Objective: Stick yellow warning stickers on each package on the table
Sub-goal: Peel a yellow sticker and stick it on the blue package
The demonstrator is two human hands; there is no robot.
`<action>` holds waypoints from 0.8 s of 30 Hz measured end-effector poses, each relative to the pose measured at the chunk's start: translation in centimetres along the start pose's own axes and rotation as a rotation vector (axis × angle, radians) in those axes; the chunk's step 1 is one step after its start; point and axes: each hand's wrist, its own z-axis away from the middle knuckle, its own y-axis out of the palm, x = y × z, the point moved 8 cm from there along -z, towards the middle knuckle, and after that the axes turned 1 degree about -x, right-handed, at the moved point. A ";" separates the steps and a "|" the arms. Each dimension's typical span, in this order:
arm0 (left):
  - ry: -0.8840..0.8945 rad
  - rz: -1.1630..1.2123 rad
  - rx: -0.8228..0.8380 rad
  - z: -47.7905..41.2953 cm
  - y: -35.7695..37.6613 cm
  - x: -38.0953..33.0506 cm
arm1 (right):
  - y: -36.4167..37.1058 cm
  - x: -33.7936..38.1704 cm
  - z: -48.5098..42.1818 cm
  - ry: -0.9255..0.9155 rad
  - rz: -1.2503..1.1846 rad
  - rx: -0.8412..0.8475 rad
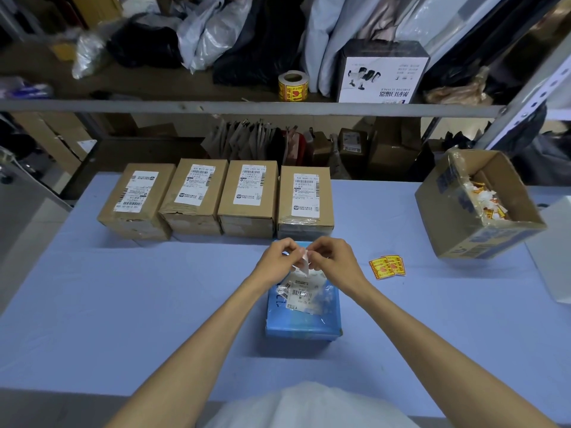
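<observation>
Head view: the left hand (279, 257) and right hand (333, 257) both pinch one small sticker piece (304, 261) just above the blue package (304, 322) on the table (123, 304), which has no yellow sticker yet. Spare yellow stickers (387, 266) lie to its right. Farther back, four brown boxes (247, 196) show only white labels, so I think nearly all the sticking is left to do.

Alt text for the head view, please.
The left hand and right hand pinch a small pale paper piece above a blue plastic-wrapped package on a pale blue table. Four brown cardboard boxes stand behind; yellow warning stickers lie at right.
</observation>
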 end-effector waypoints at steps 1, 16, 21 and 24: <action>-0.015 0.038 -0.002 0.0 0.1 -0.1 | 0.0 0.0 0.0 0.002 -0.010 -0.004; -0.052 0.111 -0.052 -0.5 0.1 -0.2 | -0.1 -0.8 -0.5 0.091 -0.201 0.008; -0.010 0.155 -0.010 -0.3 1.0 -1.2 | 0.4 -0.7 -0.6 0.100 -0.281 0.014; 0.034 0.166 -0.007 -0.1 0.8 -1.3 | 0.2 -0.8 -0.6 0.132 -0.369 0.007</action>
